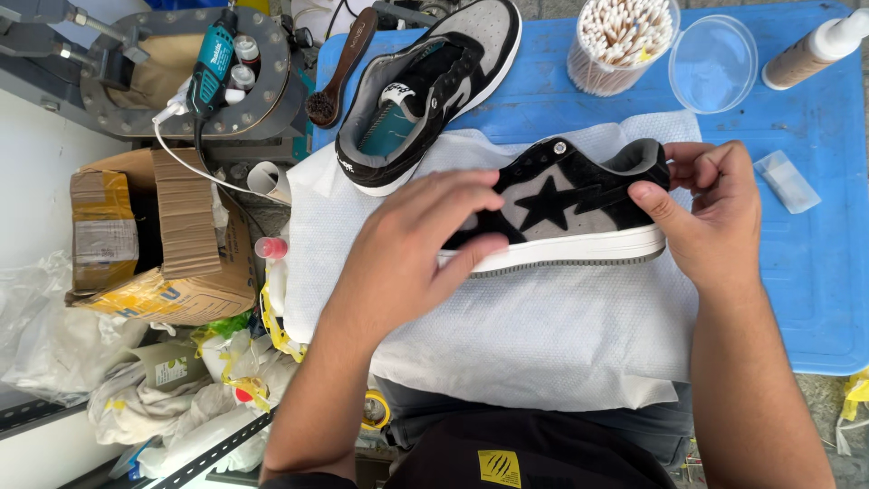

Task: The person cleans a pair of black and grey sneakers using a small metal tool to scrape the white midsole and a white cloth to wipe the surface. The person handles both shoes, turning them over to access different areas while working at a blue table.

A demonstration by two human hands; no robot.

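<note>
A blue plastic table (815, 272) fills the right side of the view, and a large sheet of white paper towel (507, 335) is spread over its near part. On that towel lies a black and grey suede sneaker with a black star on its side and a white sole (566, 213), turned on its side with the sole toward the person. The left hand (412, 249) covers the toe end, fingers curled over the upper and thumb along the sole edge, gripping it. The right hand (715, 213) holds the heel end, thumb pressed on the black heel panel and fingers wrapped behind. A second matching black and grey sneaker (430, 91) stands upright just beyond the towel's far edge, its opening facing up. To the left, off the table, sits a torn brown cardboard box (158, 240) above crumpled white plastic bags (181, 398). Behind it a teal and black corded rotary tool (210, 72) rests on a grey metal ring. A round clear tub of cotton swabs (620, 41) stands at the table's far edge, with its clear round lid (713, 63) just beside it. A wooden-handled brush (337, 72) lies next to the second sneaker.
</note>
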